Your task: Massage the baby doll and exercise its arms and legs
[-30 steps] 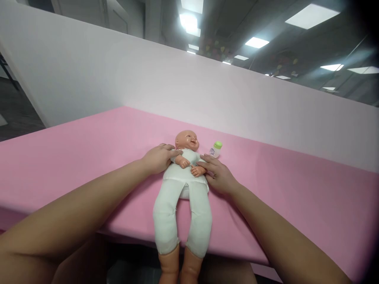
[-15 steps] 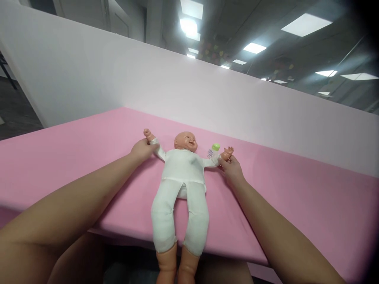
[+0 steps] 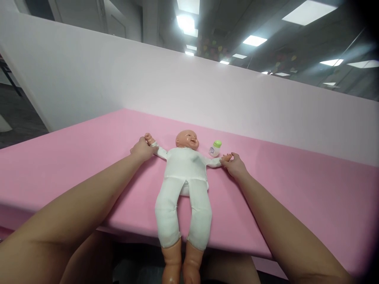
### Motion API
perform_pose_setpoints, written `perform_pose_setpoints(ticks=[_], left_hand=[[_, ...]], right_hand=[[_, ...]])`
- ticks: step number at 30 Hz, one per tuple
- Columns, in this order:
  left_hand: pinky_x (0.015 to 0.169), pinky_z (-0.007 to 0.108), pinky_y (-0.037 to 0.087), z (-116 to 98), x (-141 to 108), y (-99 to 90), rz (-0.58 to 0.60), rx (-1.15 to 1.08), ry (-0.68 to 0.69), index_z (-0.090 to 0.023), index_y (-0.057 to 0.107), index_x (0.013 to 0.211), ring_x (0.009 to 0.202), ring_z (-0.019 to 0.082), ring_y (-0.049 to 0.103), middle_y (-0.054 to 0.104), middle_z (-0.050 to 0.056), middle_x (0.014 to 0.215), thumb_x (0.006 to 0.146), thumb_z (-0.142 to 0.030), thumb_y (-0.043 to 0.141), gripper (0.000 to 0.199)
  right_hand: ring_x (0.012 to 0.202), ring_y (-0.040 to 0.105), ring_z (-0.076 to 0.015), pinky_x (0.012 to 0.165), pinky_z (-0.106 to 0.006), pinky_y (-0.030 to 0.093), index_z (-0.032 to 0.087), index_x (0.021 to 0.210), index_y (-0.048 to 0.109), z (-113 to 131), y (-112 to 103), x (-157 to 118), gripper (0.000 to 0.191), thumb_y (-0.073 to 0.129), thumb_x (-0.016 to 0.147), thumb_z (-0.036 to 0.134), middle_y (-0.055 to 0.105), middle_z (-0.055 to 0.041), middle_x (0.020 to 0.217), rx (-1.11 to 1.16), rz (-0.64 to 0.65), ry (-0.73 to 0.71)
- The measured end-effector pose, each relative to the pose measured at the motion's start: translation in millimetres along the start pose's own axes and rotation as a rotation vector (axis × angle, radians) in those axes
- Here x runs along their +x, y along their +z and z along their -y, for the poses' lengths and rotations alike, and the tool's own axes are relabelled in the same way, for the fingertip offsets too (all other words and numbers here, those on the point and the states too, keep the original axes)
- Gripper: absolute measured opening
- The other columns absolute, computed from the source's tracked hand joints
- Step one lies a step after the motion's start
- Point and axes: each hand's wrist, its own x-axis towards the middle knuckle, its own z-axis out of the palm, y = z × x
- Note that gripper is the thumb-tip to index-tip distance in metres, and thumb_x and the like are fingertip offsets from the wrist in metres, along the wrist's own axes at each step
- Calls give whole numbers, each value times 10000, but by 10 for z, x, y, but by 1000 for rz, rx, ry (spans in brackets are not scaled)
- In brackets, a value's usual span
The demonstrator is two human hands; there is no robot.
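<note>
A baby doll (image 3: 186, 165) in a white top and white trousers lies on its back, its head toward the wall and its bare feet hanging past the near edge. Both its arms are stretched out sideways. My left hand (image 3: 142, 150) is closed round the doll's forearm on the left, just below its small fist. On the other side, my right hand (image 3: 236, 165) grips the doll's other arm at the wrist, fingers round the little hand. Behind that arm stands a small clear bottle (image 3: 215, 149) with a green cap and a printed label.
The doll lies on a pink padded table (image 3: 89, 157). A white partition (image 3: 207, 86) rises along its far side. Above it show ceiling lights (image 3: 254, 40) and dark glass. My legs are under the near edge.
The doll's arm on the right has been lowered toward the table by my right hand, showing more of the bottle. The arm on the left has come down slightly. The view has shifted a little.
</note>
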Motion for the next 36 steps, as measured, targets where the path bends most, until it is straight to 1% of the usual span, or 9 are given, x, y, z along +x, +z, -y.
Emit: perform_pose_setpoints(ticks=[5,9,12,14,17,23,26,33,36], left_hand=[[702,364,459,-41,-72,-39,38,-24,87,-250,536,1085,856,315,685,721,89,1010,697,-465,821,527],[737,346,480,-151,-265,-32,4,-17,335,-290,537,1352,911,284,681,723,64,1100,814,-371,728,576],[875,371,488,-264,-444,35,60,100,623,-341,527,1463,1031,293,656,704,57,1178,859,-287,663,621],[962,402,471,-313,-531,97,161,200,802,-355,563,1465,1121,312,620,679,70,1234,888,-255,608,587],[1021,443,444,-333,-587,168,259,333,921,-376,612,1440,1186,329,570,655,78,1257,916,-218,532,553],[977,455,462,-321,-588,169,249,388,918,-388,617,1437,1153,338,585,660,90,1218,935,-217,494,544],[982,449,468,-321,-587,144,192,302,849,-349,615,1428,1140,339,614,679,97,1220,950,-285,525,491],[873,428,519,-262,-404,-36,8,175,366,-214,5,1677,1080,353,684,650,178,1345,914,-384,608,987],[875,424,533,-203,-287,-113,15,235,254,-253,-56,1676,1089,342,692,658,150,1348,907,-452,600,1031]], right_hand=[[1105,699,-289,972,-415,552,241,1550,365,198,34,-139,1019,894,698,416,712,-123,1274,-22,-74,-37],[984,714,-255,904,-399,574,284,1573,353,491,148,-380,962,850,756,391,688,-107,1286,20,-112,-251],[1019,688,-249,923,-395,558,332,1476,510,731,270,-623,733,807,806,303,693,-68,1280,65,4,-472],[1043,672,-268,971,-419,525,337,1284,679,871,332,-763,448,743,850,245,720,-37,1228,-82,199,-592],[1029,656,-283,947,-436,507,329,1141,740,1027,369,-888,297,644,893,197,746,-19,1139,-342,384,-719],[892,646,-272,819,-405,513,332,1098,754,1076,387,-910,225,610,939,263,750,-22,953,-397,428,-697],[916,656,-283,843,-426,519,337,1212,725,976,421,-854,318,629,919,259,754,-30,1044,-384,338,-663],[955,710,-293,938,-491,556,355,1612,335,679,294,-592,761,643,916,368,693,-84,1310,-259,54,-404],[1188,667,-293,1073,-494,504,349,1659,173,555,207,-452,878,637,914,381,538,-95,1528,-201,4,-335]])
